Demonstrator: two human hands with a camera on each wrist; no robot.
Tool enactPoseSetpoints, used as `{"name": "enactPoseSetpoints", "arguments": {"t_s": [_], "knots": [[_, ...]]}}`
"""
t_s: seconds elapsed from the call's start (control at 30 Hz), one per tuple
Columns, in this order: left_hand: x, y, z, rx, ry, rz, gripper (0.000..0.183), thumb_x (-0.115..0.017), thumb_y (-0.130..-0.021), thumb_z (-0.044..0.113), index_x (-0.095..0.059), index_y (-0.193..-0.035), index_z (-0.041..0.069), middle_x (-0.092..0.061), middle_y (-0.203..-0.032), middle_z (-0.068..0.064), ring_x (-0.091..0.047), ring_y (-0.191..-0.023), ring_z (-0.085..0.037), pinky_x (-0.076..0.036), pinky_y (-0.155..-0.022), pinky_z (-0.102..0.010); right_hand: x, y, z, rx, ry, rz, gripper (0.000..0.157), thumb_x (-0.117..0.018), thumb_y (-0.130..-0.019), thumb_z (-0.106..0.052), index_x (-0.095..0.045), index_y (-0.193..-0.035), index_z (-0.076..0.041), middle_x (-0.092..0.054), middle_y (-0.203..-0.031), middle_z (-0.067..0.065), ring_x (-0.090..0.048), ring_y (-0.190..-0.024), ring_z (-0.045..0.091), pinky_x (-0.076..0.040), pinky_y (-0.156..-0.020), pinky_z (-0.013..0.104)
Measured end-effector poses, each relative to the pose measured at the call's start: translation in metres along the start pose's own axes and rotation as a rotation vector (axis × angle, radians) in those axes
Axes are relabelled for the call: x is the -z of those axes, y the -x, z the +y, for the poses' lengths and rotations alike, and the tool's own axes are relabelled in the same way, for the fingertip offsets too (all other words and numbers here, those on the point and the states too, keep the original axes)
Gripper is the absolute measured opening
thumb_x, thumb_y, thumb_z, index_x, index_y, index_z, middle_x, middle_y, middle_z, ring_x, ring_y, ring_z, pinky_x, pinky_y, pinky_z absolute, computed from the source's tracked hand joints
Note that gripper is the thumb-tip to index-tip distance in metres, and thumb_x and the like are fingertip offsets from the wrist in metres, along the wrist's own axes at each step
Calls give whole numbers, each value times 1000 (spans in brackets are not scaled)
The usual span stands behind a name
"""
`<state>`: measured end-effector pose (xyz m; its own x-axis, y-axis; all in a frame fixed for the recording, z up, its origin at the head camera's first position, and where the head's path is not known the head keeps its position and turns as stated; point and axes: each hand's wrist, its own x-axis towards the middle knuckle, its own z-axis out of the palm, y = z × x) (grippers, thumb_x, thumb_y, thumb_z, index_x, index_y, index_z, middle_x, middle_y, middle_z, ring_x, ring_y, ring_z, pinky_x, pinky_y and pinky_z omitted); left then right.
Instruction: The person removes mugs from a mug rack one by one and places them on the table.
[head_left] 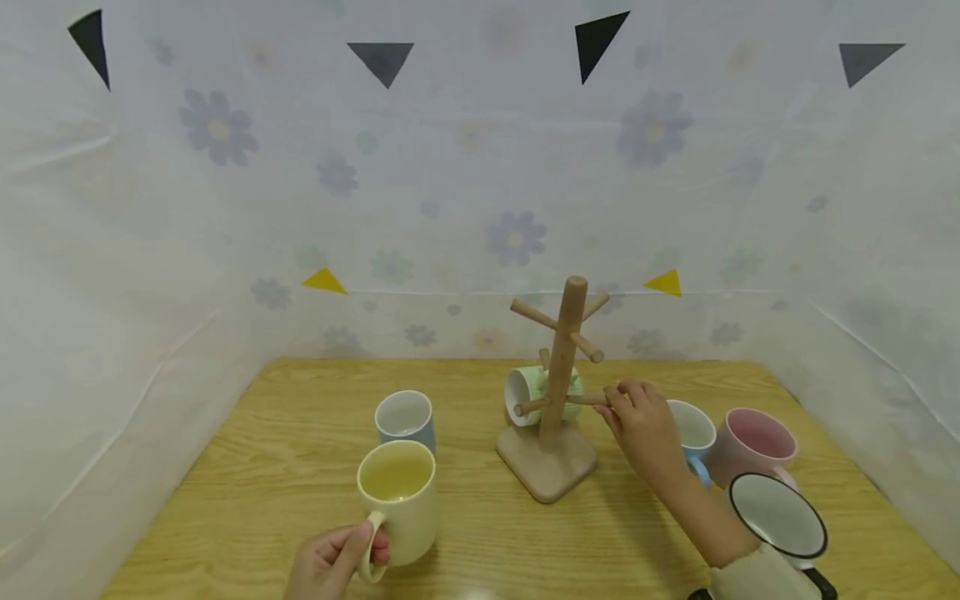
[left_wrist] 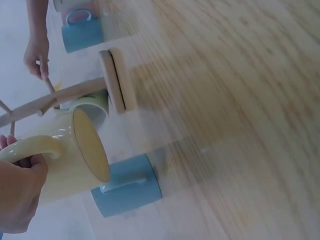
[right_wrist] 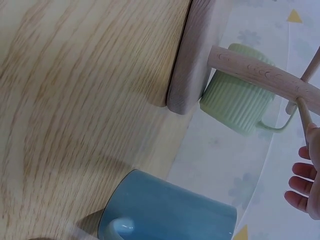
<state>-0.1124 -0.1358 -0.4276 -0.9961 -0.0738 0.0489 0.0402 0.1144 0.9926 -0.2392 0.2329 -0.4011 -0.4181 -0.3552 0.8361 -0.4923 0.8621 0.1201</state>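
My left hand (head_left: 326, 562) grips the handle of a pale yellow mug (head_left: 408, 521), thumb on top of the handle. The mug stays upright and overlaps a blue mug (head_left: 406, 417) behind it. At the centre stands a wooden mug tree (head_left: 551, 467) with several pegs. My right hand (head_left: 647, 429) pinches the end of its lower right peg (head_left: 588, 399) between thumb and fingers. A ribbed light green mug (right_wrist: 240, 95) hangs sideways on a lower peg behind the post, its opening to the left in the head view.
Right of the tree, partly behind my right forearm, are another blue mug (head_left: 692, 425), a pink mug (head_left: 753, 446) and a white mug with a black rim (head_left: 780, 517). A flowered sheet (head_left: 450, 192) hangs around the back and sides of the wooden table (head_left: 247, 492).
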Motion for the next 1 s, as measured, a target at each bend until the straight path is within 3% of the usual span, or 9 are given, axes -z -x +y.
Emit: {"name": "enactPoseSetpoints", "arguments": {"t_s": [0.17,0.27,0.43,0.63,0.8,1.0], "knots": [[13,0,-2,24,-17,67,32,-50,-95,12,-66,-75,-7,-66,-61,6,-62,-64,-4,-47,-64,-17,-1,0,-2,-15,-9,-1,58,-33,-97,-41,-66,-86,5,-58,-80,16,-56,-71,32,-49,-58,41],[20,-2,-6,-21,10,76,31,-49,-95,9,-67,-74,-4,-66,-62,7,-62,-63,-4,-48,-62,-17,-2,1,-2,-24,-32,-13,54,-36,-96,-38,-65,-87,6,-58,-80,17,-56,-73,33,-49,-60,41],[30,-7,-9,-27,19,111,31,-49,-95,10,-69,-72,2,-66,-63,8,-62,-63,-3,-49,-61,-17,-1,3,-3,-40,-77,-27,37,-51,-90,-27,-63,-88,8,-57,-79,18,-54,-72,31,-48,-60,39],[40,-12,-10,-26,-13,158,32,-50,-95,12,-69,-72,0,-66,-62,10,-61,-65,0,-48,-62,-13,-1,3,-2,-42,-76,-32,26,-64,-82,-18,-64,-89,7,-57,-80,18,-53,-72,31,-48,-60,38],[47,-22,-8,-41,-29,156,33,-48,-96,13,-67,-76,-6,-66,-64,9,-62,-66,-1,-49,-64,-12,-1,4,-2,-38,-81,-23,30,-58,-87,-23,-63,-88,7,-57,-80,18,-53,-72,31,-47,-60,39],[53,-37,-6,61,-25,136,39,-47,-97,22,-66,-84,-9,-66,-69,10,-62,-70,-1,-50,-68,-12,0,1,-2,-23,-67,-33,47,-41,-94,-34,-63,-85,6,-57,-78,17,-54,-71,31,-48,-60,39]]}}
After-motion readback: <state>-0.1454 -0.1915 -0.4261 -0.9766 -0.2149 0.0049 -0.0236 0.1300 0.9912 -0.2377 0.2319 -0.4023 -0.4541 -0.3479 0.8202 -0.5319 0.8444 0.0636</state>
